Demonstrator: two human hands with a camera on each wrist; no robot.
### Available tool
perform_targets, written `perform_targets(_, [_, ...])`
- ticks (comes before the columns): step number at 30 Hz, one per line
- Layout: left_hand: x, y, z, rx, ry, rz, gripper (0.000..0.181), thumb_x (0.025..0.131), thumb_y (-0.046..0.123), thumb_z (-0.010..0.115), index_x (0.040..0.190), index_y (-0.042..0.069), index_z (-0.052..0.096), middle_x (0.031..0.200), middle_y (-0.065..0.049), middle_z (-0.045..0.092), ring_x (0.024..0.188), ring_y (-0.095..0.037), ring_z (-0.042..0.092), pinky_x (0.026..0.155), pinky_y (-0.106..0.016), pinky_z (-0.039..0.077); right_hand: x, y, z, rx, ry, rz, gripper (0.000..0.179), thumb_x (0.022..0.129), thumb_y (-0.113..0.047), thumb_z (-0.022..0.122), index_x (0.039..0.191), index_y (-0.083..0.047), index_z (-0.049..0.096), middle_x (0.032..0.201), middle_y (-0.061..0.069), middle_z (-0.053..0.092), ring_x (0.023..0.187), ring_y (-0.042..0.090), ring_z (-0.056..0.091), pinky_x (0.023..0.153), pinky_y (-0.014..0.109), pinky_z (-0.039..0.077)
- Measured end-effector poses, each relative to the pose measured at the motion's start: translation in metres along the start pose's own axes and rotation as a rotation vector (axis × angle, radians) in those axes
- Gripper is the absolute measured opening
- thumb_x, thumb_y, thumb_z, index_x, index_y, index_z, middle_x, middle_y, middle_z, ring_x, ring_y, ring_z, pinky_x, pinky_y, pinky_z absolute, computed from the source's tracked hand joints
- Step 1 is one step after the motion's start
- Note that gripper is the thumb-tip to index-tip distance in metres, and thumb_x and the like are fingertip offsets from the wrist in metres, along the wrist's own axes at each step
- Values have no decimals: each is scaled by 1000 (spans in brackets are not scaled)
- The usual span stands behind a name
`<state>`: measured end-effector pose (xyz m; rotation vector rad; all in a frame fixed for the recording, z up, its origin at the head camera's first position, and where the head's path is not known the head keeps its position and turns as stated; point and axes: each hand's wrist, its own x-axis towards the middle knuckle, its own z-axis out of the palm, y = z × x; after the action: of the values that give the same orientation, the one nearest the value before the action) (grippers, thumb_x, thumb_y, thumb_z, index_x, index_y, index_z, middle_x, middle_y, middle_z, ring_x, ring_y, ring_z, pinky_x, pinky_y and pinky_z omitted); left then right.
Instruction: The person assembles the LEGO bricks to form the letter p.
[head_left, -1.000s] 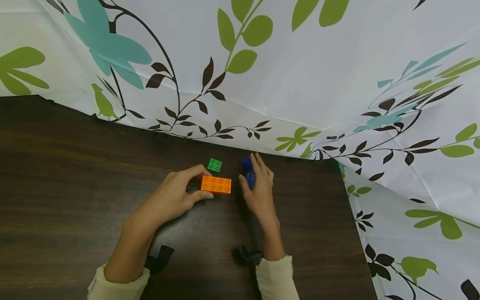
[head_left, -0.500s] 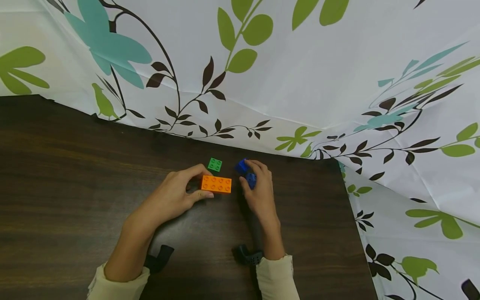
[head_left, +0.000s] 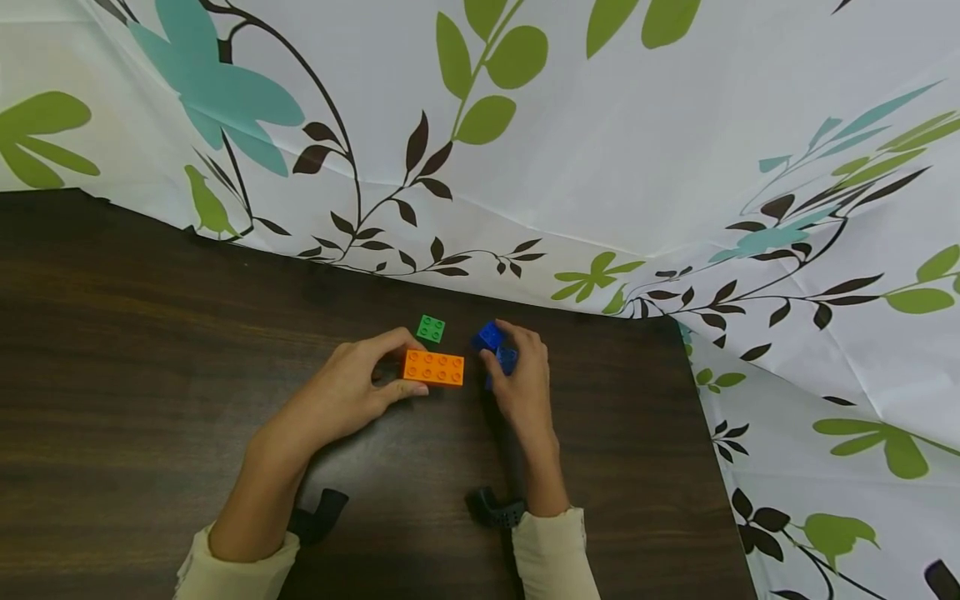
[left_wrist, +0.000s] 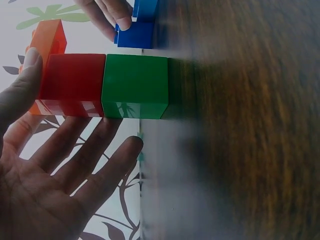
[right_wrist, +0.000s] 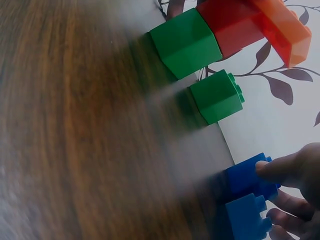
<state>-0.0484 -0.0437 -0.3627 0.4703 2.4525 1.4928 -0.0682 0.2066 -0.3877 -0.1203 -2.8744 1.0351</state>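
Fingers of my left hand (head_left: pixel 348 387) grasp orange brick (head_left: pixel 433 367) at their 3 o'clock; my right hand (head_left: pixel 522 379) curls round blue bricks (head_left: pixel 489 335) at its 11. Small green brick (head_left: pixel 431 328): orange's 12 o'clock.

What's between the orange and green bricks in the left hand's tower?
A red brick sits between the orange brick and the green brick below; both wrist views show it, but the head view hides it.

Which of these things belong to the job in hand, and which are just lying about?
Seemingly in the job:
brick stack, held by the left hand
two blue bricks, touched by the right hand

Seemingly not:
loose green brick, touched by neither hand
patterned cloth and table
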Motion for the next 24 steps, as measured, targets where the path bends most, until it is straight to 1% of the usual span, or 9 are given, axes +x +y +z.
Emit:
perform_targets(6, [0, 0, 0, -3, -1, 1, 34, 97, 24, 82, 127, 18, 67, 136, -12, 74, 127, -37, 68, 107, -66, 52, 1, 1, -2, 14, 5, -4, 41, 102, -20, 76, 141, -13, 67, 146, 16, 62, 138, 37, 56, 118, 58, 46])
perform_targets(10, [0, 0, 0, -6, -8, -8, 34, 97, 24, 82, 128, 19, 67, 137, -12, 74, 130, -38, 67, 110, -69, 49, 1, 1, -4, 51, -1, -13, 40, 102, -20, 76, 141, -14, 67, 144, 14, 64, 133, 35, 61, 115, 56, 50])
perform_targets(15, [0, -1, 0, -9, -9, -8, 34, 97, 23, 82, 127, 19, 67, 136, -11, 74, 128, -37, 67, 110, -68, 50, -1, -3, -8, 93, -12, -33, 41, 102, -17, 76, 141, -15, 67, 142, 14, 64, 130, 35, 64, 111, 55, 54])
perform_targets(24, [0, -1, 0, -7, -6, 9, 35, 98, 25, 82, 129, 18, 67, 136, -12, 74, 130, -38, 67, 110, -69, 50, -3, -9, -15, 131, -23, -59, 41, 101, -15, 76, 141, -14, 67, 143, 14, 63, 130, 36, 63, 116, 56, 51])
